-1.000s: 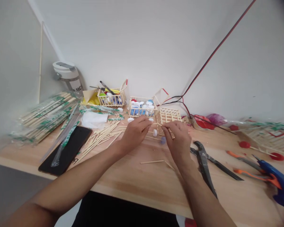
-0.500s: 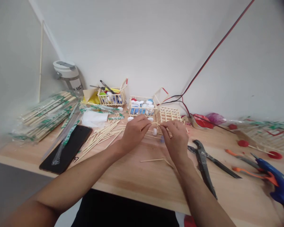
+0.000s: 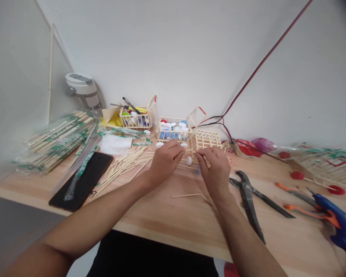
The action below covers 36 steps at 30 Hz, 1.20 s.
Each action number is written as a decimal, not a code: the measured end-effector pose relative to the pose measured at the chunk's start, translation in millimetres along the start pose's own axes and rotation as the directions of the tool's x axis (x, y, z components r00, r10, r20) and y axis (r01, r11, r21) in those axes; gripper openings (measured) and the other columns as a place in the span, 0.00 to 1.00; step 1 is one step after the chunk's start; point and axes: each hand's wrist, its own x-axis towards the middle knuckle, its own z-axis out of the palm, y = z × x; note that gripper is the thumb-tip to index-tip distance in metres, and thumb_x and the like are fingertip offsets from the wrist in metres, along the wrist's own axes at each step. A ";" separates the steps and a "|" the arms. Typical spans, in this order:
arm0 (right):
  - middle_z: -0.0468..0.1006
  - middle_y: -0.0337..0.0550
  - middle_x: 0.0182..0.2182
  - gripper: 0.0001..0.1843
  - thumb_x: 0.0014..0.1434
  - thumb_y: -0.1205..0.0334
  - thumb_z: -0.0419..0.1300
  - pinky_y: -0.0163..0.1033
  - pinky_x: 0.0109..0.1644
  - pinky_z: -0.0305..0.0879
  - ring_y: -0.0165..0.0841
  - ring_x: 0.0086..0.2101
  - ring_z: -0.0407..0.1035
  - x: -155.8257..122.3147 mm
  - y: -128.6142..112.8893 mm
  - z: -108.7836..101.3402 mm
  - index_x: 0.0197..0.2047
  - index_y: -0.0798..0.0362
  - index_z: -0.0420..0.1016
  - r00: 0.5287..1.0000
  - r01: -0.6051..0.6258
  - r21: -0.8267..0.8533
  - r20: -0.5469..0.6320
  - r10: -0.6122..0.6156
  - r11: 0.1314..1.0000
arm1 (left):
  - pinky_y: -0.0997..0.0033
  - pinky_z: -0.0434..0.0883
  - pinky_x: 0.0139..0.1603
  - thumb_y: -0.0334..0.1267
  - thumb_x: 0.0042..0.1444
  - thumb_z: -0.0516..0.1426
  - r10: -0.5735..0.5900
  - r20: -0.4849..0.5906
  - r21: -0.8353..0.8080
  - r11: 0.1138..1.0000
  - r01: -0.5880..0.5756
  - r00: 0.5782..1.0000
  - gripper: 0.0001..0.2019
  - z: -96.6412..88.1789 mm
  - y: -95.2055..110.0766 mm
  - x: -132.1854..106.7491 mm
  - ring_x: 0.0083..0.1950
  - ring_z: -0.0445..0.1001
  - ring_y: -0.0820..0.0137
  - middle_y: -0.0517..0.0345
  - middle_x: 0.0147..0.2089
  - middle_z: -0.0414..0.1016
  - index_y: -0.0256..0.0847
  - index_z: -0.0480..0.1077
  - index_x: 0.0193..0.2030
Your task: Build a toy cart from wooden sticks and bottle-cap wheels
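One thin wooden stick sits at the centre of the frame, pinched by fingertips of the left hand and the right hand, just below and left of a stick-built grid. It should be light and stiff yet easily snapped; a gentle hold near each end, without bending, seems safest.

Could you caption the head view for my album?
Left hand and right hand pinch a thin stick near a basket of caps.
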 end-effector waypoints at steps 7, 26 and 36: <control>0.72 0.43 0.30 0.07 0.64 0.63 0.56 0.41 0.39 0.58 0.36 0.36 0.64 -0.2 -0.2 -0.2 0.35 0.50 0.73 1.000 -0.013 0.004 -0.001 0.013 1.000 | 0.71 0.69 0.40 0.32 0.63 0.53 -0.005 -0.017 -0.007 1.000 0.005 1.000 0.09 -0.6 1.8 0.6 0.38 0.73 0.70 0.54 0.35 0.74 0.36 0.73 0.35; 0.73 0.41 0.31 0.05 0.63 0.63 0.58 0.40 0.41 0.59 0.35 0.36 0.64 -0.3 -3.2 -1.9 0.35 0.51 0.73 0.999 0.014 -0.038 -0.052 -0.016 0.999 | 0.71 0.69 0.40 0.33 0.64 0.52 0.028 -0.053 0.020 0.999 -0.027 0.998 0.10 -0.7 2.7 1.3 0.38 0.73 0.70 0.54 0.34 0.74 0.37 0.74 0.35; 0.73 0.42 0.31 0.05 0.63 0.64 0.58 0.40 0.41 0.58 0.35 0.36 0.64 0.5 -3.4 -2.3 0.35 0.51 0.73 0.999 0.016 -0.034 -0.050 -0.018 0.999 | 0.71 0.70 0.40 0.33 0.64 0.52 0.029 -0.056 0.011 1.000 -0.029 0.998 0.10 -1.0 3.6 1.4 0.39 0.74 0.70 0.54 0.35 0.75 0.37 0.73 0.35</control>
